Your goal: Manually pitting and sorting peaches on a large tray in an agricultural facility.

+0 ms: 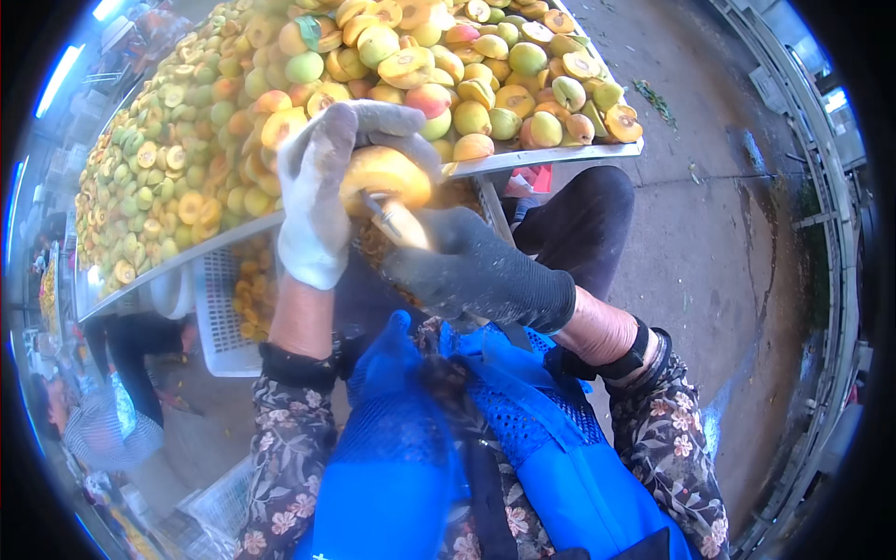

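In my left hand [318,185], gloved in white, is a yellow peach [392,173], apparently cut. The fingers curl over its top and far side. My right hand [483,269] wears a dark grey knit glove and grips a small pitting tool with a pale handle [406,227]. The tool's metal tip meets the cut face of the fruit; how deep it goes cannot be seen. Just beyond both hands, a metal-edged table [546,158] bears a heap of peaches [476,91], many of them halved with stones showing.
Under the table's near edge stands a white plastic basket [213,308] with yellow fruit pieces [253,290] inside. Another crate [224,497] sits on the floor at lower left. A person in a striped garment [112,430] is at the left. Concrete floor [686,266] stretches along the right.
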`<state>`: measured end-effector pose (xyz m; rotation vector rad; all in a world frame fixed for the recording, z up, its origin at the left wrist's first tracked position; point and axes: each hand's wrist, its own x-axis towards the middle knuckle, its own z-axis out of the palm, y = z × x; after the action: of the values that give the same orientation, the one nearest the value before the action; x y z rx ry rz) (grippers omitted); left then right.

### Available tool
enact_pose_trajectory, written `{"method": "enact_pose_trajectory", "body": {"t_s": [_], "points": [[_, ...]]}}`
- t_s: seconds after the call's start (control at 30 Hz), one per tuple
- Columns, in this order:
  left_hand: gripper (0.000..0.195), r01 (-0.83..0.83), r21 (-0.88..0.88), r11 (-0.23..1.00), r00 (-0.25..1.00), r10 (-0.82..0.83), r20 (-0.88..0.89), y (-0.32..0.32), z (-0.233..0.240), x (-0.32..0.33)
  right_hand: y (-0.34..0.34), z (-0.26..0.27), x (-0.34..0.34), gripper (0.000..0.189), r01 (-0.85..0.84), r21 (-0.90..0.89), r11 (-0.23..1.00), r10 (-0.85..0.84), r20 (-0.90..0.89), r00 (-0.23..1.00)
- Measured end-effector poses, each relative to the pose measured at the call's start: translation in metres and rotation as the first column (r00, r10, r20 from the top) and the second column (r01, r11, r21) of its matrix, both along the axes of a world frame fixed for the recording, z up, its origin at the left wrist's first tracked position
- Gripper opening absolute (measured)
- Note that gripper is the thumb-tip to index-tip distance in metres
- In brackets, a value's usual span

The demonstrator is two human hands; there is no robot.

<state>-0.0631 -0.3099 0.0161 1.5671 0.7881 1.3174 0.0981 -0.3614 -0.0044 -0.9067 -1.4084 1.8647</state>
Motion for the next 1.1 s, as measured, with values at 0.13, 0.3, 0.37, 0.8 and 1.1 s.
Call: {"method": "enact_pose_trajectory", "body": {"t_s": [0.13, 0.3, 0.37, 0.8, 1.1], "points": [[0.059, -0.180, -0.249, 0.952, 0.923, 0.251, 0.292, -0.002, -0.022, 0.021, 0.014, -0.055, -0.007, 0.026, 0.015, 0.433, 0.901, -0.115, 0.205, 0.972], [0.061, -0.175, -0.288, 0.941, 0.848, 0.293, 0.441, 0.003, -0.051, 0.030, 0.007, 0.001, -0.001, 0.027, 0.030, -0.159, 0.987, -0.004, 0.161, 0.987], [0.060, -0.151, -0.254, 0.955, 0.839, 0.260, 0.478, 0.002, -0.052, 0.032, 0.010, -0.014, 0.005, 0.027, -0.032, -0.197, 0.980, 0.031, -0.008, 0.999], [0.063, 0.001, -0.675, 0.738, 0.571, 0.554, 0.606, 0.019, -0.091, 0.009, 0.021, -0.092, -0.004, 0.025, -0.129, 0.808, 0.574, -0.555, 0.501, 0.664], [0.065, -0.115, -0.579, 0.807, 0.699, 0.480, 0.531, -0.020, -0.116, -0.066, 0.021, -0.171, 0.040, 0.023, -0.309, 0.613, 0.727, -0.400, 0.744, 0.535]]}}
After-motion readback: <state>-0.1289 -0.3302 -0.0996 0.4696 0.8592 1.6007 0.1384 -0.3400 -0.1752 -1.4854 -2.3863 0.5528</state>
